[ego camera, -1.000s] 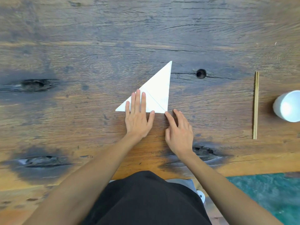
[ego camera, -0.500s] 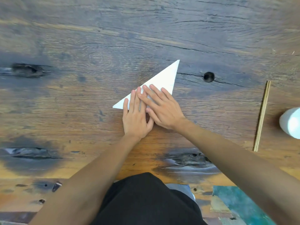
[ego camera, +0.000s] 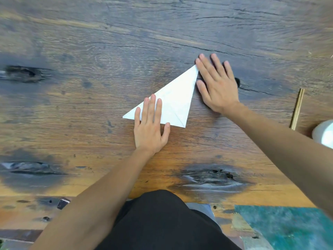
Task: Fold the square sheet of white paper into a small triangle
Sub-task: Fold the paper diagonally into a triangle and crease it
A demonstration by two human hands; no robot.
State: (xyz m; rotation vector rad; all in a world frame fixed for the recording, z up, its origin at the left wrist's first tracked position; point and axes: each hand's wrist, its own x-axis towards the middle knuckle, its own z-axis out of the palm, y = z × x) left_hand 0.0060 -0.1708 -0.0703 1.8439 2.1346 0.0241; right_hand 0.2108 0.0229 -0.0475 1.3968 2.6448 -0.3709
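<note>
Now the right hand has left its place beside the left fingers, where it was pressing half a second ago, and has swept out along the paper's right edge to the far tip; its fingers are spread flat, index lying against the point, the palm on the wooden tabletop just off the paper. Reads as a creasing stroke finished, so this fold looks set. The left hand has stayed put, fingers close together and flat on the near-left part of the folded white paper, pinning it. The paper lies flat as a long triangle between the two hands, a diagonal flap line showing near its lower right corner, edges crisp.
</note>
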